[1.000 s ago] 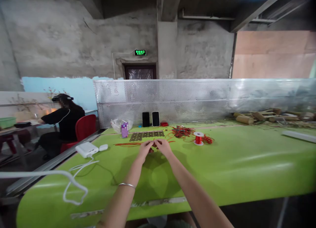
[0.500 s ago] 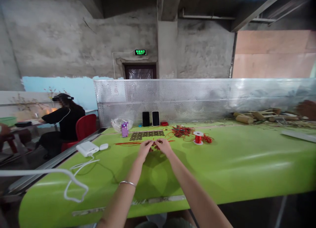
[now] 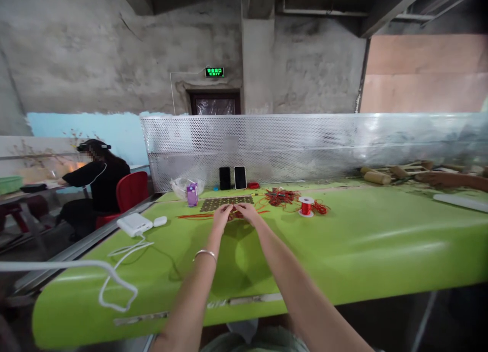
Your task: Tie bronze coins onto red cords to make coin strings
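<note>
My left hand (image 3: 222, 216) and my right hand (image 3: 247, 211) meet over the green table, fingertips pinched close together. Between them is a dark red knotted cord piece (image 3: 238, 216), mostly covered by the fingers. Just behind the hands lie rows of dark bronze, coin-like discs (image 3: 213, 204). Loose red cords (image 3: 194, 216) stretch out to the left of my left hand. To the right of my right hand are a heap of red cords (image 3: 282, 195) and a white spool of red thread (image 3: 306, 208).
A purple box (image 3: 192, 194) stands by a clear plastic bag; two phones (image 3: 232, 178) lean against the perforated screen (image 3: 305, 144). A white power bank (image 3: 134, 224) with its cable lies left. Wooden mallets (image 3: 377, 177) and another person's arm (image 3: 453, 180) are far right. A person sits left.
Both hands have moved slightly up and away from me, still together with the cord piece. At the far right, the other person's arm reaches further in over the mallets. The view has tilted slightly.
</note>
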Available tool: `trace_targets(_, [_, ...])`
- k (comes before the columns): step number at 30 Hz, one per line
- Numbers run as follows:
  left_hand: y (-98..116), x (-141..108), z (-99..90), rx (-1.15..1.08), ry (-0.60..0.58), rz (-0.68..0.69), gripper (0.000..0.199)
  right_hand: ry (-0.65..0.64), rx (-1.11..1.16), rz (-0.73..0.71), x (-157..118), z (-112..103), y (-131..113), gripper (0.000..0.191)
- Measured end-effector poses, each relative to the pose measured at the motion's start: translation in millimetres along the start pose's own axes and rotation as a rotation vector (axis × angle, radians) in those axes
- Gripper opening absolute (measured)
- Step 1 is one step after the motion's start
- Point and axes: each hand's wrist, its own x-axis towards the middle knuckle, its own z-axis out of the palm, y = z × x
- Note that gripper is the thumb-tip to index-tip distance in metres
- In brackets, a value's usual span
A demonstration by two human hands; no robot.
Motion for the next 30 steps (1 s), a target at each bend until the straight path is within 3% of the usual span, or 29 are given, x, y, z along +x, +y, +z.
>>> trace_targets(6, [-4,9,1.4,-0.010,-0.007,0.001,0.028,0.041,-0.021,-0.018,7,-4,9,0.026])
trace_targets(16, [1,-6,-2.2,0.033,0.004,0.045,0.026,0.095,-0.064,-0.056,-9,0,-1,0.025])
trace_targets(24, [-3,-16,-1.0,0.082,0.022,0.039,0.024,0.055,0.041,0.038,-21,-5,3,0.026])
trace_targets(30, [-3,-15,1.4,0.061,-0.003,0.062,0.023,0.049,0.077,0.031,-24,-7,-1,0.024])
